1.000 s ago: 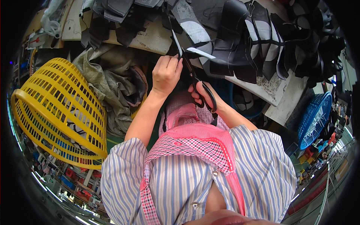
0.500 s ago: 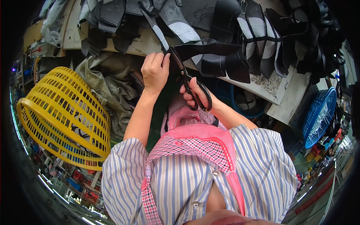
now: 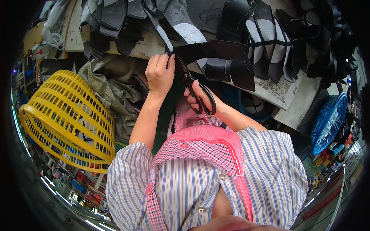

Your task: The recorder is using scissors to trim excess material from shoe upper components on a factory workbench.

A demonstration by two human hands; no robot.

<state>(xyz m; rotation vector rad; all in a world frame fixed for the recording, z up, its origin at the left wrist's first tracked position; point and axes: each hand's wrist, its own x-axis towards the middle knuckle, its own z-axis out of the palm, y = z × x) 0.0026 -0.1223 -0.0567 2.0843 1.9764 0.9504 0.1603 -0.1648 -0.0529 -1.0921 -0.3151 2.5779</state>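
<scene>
My left hand point(image 3: 159, 75) is closed at the table's front edge, pinching the lower end of a black piece with a pale grey strip point(image 3: 163, 35). In my right hand point(image 3: 200, 98) are black-handled scissors point(image 3: 187, 75), their blades pointing up and left toward the pinched end. Just beyond the blades a dark flat black piece point(image 3: 219, 49) stretches to the right; whether the blades touch it I cannot tell. My fingers go through and round the scissor loops.
Stacked black and grey cut pieces point(image 3: 266, 34) line the worn table point(image 3: 269, 92). A yellow basket point(image 3: 69, 119) tilts at the left beside crumpled greenish cloth point(image 3: 111, 96). A blue basket point(image 3: 329, 123) is at the far right.
The scissor handles have come slightly closer together in my right hand. The black pieces beyond the blades have shifted a little. My left hand keeps its pinch in nearly the same place.
</scene>
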